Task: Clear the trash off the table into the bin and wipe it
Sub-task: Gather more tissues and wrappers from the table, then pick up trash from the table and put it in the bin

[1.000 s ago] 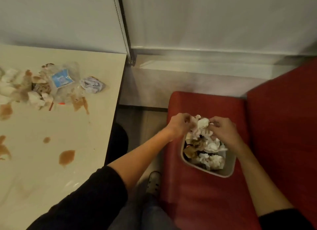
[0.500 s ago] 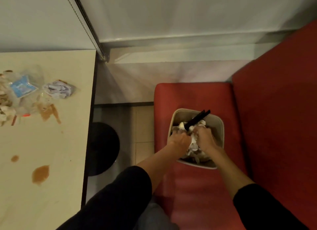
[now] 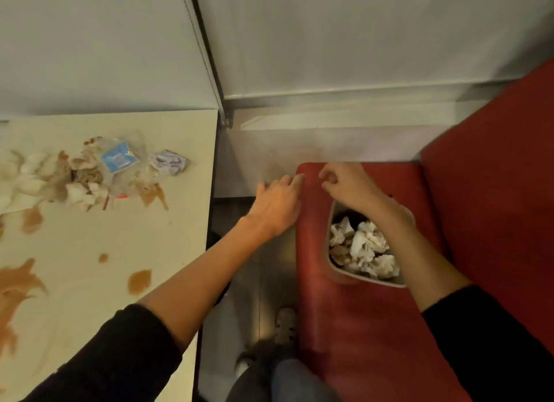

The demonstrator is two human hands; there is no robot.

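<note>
A small beige bin (image 3: 364, 279) stands on the red bench seat, filled with crumpled white and stained tissues (image 3: 364, 245). My right hand (image 3: 349, 184) hovers just beyond the bin's far rim, fingers curled loosely, holding nothing. My left hand (image 3: 278, 202) is raised over the gap between bench and table, fingers spread and empty. On the cream table (image 3: 90, 281) lies a heap of trash (image 3: 87, 176): stained napkins, a clear plastic wrapper with a blue label (image 3: 118, 160) and a crumpled paper ball (image 3: 169, 162). Brown sauce spills (image 3: 139, 281) mark the tabletop.
The red bench (image 3: 359, 341) has a tall red backrest (image 3: 494, 176) on the right. A white wall and a grey ledge (image 3: 314, 143) close off the far side. Between table and bench is a narrow floor strip where my shoe (image 3: 284, 326) and knee show.
Both hands have come up out of the bin, where they pressed the tissues down, and are now empty. My left hand has moved left toward the table. The view has shifted back left.
</note>
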